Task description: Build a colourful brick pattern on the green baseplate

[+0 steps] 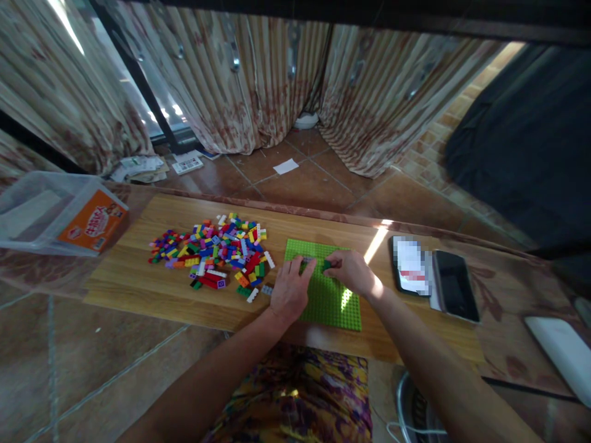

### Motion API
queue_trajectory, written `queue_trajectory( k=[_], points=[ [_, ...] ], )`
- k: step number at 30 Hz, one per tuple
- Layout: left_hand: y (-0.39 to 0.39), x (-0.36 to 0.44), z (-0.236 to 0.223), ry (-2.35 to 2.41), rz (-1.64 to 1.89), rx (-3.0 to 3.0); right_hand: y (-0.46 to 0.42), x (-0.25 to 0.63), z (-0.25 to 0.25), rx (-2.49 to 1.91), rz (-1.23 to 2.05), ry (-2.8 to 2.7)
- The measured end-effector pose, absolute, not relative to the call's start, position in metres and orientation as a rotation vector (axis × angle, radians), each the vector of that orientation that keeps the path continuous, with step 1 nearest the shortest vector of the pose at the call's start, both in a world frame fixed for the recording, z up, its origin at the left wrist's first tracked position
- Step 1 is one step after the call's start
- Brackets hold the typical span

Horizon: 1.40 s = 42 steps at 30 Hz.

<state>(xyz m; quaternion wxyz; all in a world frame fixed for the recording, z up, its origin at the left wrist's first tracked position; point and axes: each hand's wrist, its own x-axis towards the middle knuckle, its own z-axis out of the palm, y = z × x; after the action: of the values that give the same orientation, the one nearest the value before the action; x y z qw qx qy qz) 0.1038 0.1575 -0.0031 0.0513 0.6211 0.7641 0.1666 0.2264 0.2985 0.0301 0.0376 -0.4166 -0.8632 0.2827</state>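
Note:
A bright green baseplate [329,303] lies on a low wooden board [152,289]. My left hand [290,289] rests on the plate's left edge, fingers curled around a small dark brick [303,266]. My right hand [351,271] is over the plate's upper middle, pinching a small dark green brick [327,265]. The two hands' fingertips nearly meet above the plate. A spread pile of many-coloured bricks [215,252] lies on the board left of the plate, a short reach from my left hand.
A clear plastic box [41,212] with an orange label stands at the board's far left. Two phones [434,277] lie to the right of the plate, and a white object [561,351] further right. Curtains, papers on the tiled floor and a dark cloth are behind.

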Motion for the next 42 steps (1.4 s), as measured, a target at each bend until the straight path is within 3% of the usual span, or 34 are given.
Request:
queue_trajectory(
  k=[21,30,42],
  points=[
    [0.161,0.134,0.014,2.306,0.405,1.987,0.299,0.238,0.012,-1.041,0.783,-2.691],
    [0.163,0.136,0.016,2.349,0.35,1.977,0.31,0.247,0.009,-1.13,1.441,-2.259],
    [0.168,0.137,0.02,2.333,0.304,1.929,0.323,0.222,0.023,-1.589,1.567,-2.129]
  ],
)
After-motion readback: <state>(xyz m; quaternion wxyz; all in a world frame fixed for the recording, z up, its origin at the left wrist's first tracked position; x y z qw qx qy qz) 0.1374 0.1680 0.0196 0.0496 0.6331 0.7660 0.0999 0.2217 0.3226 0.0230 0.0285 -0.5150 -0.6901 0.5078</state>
